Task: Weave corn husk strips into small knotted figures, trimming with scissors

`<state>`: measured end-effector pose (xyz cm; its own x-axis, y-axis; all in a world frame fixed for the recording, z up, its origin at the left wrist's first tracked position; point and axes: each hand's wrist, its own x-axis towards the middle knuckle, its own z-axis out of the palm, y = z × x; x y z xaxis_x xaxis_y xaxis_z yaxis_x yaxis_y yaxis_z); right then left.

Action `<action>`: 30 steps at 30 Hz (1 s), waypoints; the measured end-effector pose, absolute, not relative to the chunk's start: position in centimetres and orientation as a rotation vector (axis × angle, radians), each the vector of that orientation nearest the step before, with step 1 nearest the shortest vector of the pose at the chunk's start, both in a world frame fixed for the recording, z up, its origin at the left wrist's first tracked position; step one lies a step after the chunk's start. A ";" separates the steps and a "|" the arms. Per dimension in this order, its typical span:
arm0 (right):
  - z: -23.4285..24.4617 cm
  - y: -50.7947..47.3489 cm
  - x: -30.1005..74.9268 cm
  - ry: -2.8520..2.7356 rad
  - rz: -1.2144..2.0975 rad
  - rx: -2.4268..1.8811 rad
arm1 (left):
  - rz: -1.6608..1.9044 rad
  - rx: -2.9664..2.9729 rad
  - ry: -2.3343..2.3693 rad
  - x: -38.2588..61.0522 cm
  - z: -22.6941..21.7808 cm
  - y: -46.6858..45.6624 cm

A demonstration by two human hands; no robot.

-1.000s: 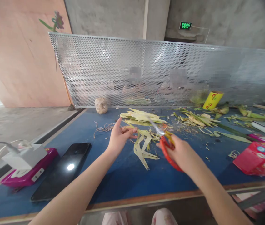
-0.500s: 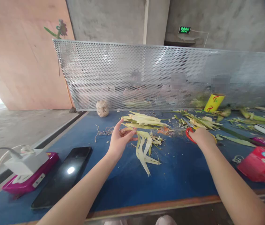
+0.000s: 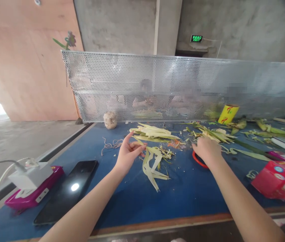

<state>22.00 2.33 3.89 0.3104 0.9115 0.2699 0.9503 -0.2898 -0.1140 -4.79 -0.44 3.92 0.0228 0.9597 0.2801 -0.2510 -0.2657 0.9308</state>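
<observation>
My left hand [image 3: 129,153] is closed in a pinch on pale green corn husk strips [image 3: 154,164], whose split ends trail down over the blue table. My right hand [image 3: 208,151] is closed at a pair of scissors; their red handle loop [image 3: 200,160] shows beneath my fingers, while the blades are hidden. Just beyond my left hand lies a pile of corn husks [image 3: 155,131]. A second pile of husks [image 3: 216,133] is behind my right hand. Small husk scraps [image 3: 166,153] lie beside the held strips.
A black phone [image 3: 68,191] and a purple power strip [image 3: 35,195] with a white plug lie left. Twine [image 3: 112,144] and a twine ball [image 3: 110,120] are farther back. A yellow roll [image 3: 228,114] and red tissue pack [image 3: 275,179] are right. A perforated metal screen [image 3: 122,80] borders the back.
My right hand has moved left with the scissors, and the red loop now sits lower, under the hand. My left hand keeps its pinch on the husk strips, nearly still.
</observation>
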 end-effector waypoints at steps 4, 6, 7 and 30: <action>6.6 0.2 16.5 -2.216 0.338 -1.382 | 1.526 1.234 0.830 -4.8 3.9 -0.3; 7.3 -0.3 14.0 -2.396 0.614 -1.120 | 1.589 1.223 0.822 -4.9 3.9 -0.3; 7.5 -0.2 12.9 -2.448 0.737 -1.045 | 1.635 1.210 0.818 -4.9 4.0 -0.3; 3.2 4.1 10.2 -1.618 1.653 -0.648 | 1.745 0.955 0.860 -5.8 4.0 1.0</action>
